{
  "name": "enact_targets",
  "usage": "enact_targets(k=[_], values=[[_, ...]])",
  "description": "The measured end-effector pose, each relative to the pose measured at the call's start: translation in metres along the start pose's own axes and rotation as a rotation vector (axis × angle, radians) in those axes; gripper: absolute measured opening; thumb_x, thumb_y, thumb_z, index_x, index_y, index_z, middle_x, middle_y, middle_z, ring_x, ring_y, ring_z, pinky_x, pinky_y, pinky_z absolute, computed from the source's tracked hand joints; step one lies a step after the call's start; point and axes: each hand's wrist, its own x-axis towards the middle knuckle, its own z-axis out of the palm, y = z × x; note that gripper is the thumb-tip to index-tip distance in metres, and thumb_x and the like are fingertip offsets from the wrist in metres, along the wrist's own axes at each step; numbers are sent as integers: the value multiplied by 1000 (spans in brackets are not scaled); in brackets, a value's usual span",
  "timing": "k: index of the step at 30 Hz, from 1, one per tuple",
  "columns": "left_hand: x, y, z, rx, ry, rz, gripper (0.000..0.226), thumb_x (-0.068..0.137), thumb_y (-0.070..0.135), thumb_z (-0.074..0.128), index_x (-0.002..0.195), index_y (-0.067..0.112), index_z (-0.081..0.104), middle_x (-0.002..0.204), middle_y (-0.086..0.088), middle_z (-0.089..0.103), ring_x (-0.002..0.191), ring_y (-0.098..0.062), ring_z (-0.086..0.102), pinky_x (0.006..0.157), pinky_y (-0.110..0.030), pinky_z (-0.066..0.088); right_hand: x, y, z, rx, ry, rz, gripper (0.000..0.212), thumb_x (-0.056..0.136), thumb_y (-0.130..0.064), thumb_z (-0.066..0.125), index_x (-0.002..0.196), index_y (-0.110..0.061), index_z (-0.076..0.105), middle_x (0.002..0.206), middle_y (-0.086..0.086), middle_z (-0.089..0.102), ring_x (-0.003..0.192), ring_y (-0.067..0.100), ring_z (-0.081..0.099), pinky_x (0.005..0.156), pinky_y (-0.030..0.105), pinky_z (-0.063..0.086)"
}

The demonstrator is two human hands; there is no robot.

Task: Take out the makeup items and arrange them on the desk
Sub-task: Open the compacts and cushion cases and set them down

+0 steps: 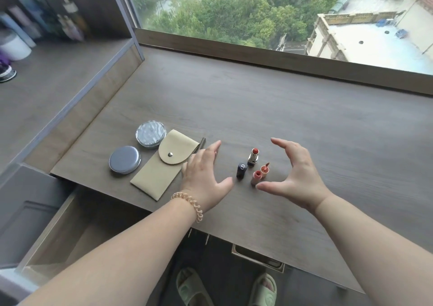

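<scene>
On the wooden desk (293, 122) stands an uncapped red lipstick (253, 156) with its dark cap (241, 170) beside it. A pink lip gloss tube (255, 176) and its applicator wand (265, 169) stand just in front. My left hand (206, 176) hovers to their left, fingers relaxed, holding nothing. My right hand (290, 174) hovers to their right, fingers curved, holding nothing. A beige snap pouch (161, 167) lies left of my left hand, with a dark pencil (201, 144) partly hidden behind it. Two round silver compacts (125, 159) (151, 133) sit at the left.
An open drawer (70, 226) juts out below the desk's left front edge. A window sill (257, 59) runs along the back. A side shelf (46, 76) at the far left holds bottles and a white jar. My feet in slippers show under the desk.
</scene>
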Motion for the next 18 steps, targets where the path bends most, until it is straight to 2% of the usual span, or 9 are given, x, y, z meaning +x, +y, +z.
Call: enact_targets(k=[3, 9, 14, 18], values=[[1, -16, -2, 71, 79, -111, 70, 72, 34, 63, 136, 32, 36, 122, 9, 52, 119, -15, 42, 100, -36, 24, 6, -13, 0, 10, 82, -64, 88, 48, -60, 71, 129, -37, 46, 122, -16, 47, 123, 7, 37, 108, 34, 32], [2, -53, -22, 146, 192, -331, 53, 76, 28, 59, 127, 29, 46, 119, 6, 56, 116, -20, 43, 99, -38, 25, 31, -57, 23, 9, 202, -213, 59, 63, -43, 73, 116, -23, 60, 110, -9, 55, 108, 10, 45, 96, 34, 41], [0, -80, -47, 195, 207, -406, 44, 77, 29, 58, 120, 31, 51, 115, 6, 55, 115, -20, 43, 99, -39, 25, 49, -93, 75, -8, 93, -313, 39, 74, -22, 70, 112, -19, 64, 106, -1, 59, 105, 18, 51, 94, 36, 42], [-5, -104, -65, 206, 233, -440, 43, 78, 28, 58, 121, 29, 52, 113, 6, 56, 115, -18, 43, 98, -38, 26, 60, -113, 122, -78, 0, -307, 34, 74, -23, 68, 108, -21, 64, 106, -1, 60, 104, 23, 54, 91, 40, 42]])
